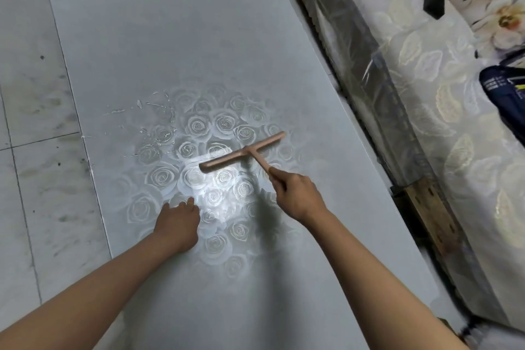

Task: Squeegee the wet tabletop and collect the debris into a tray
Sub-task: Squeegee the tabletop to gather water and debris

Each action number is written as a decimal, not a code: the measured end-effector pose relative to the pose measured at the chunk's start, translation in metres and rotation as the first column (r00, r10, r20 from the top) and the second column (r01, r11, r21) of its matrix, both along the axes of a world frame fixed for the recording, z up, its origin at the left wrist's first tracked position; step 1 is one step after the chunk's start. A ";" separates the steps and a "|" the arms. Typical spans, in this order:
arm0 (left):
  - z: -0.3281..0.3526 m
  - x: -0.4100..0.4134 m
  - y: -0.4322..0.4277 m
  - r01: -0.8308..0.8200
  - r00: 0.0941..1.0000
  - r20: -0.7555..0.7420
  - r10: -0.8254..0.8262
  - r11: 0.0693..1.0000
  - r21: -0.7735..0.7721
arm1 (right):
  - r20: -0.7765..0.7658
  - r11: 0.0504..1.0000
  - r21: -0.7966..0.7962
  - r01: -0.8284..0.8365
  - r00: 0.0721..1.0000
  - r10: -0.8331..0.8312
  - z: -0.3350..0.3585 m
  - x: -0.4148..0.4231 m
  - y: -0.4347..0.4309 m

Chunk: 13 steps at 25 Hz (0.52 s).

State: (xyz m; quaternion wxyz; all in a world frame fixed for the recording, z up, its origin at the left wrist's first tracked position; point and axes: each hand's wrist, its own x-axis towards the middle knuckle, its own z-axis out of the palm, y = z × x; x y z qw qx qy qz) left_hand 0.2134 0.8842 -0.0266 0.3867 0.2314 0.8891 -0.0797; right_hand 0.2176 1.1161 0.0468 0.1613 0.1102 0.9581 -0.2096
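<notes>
Now squeegee (243, 152) blade diagonal, far end right; handle in R hand (295, 196).

No text, label, brand or number can be read here. The only print in view is a few pale lines on the dark navy blue fabric item (501, 94) lying on the floral-patterned bed cover (426, 65) at the right edge, too small and blurred to make out.

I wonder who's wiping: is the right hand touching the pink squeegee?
Touching. The head view shows the right hand with its fingers curled round the handle of the pink squeegee.
</notes>
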 end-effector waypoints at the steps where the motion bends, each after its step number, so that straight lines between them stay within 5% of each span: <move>1: 0.003 0.002 0.003 -0.030 1.000 0.004 0.030 1.000 -0.004 | -0.013 1.000 -0.021 0.023 1.000 -0.024 0.008 0.014 0.004; 5: 0.011 0.017 0.019 -0.100 0.993 -0.053 0.102 0.994 0.040 | -0.014 0.977 -0.121 0.174 0.984 -0.177 0.031 0.133 0.047; 9: 0.010 0.056 0.051 -0.087 0.994 -0.062 0.091 0.994 0.069 | 0.098 0.947 -0.046 0.318 0.945 -0.312 0.054 0.281 0.113; 13: 0.000 0.090 0.088 -0.099 0.993 -0.062 0.105 0.991 0.094 | 0.180 0.971 0.073 0.227 0.955 -0.237 0.048 0.333 0.162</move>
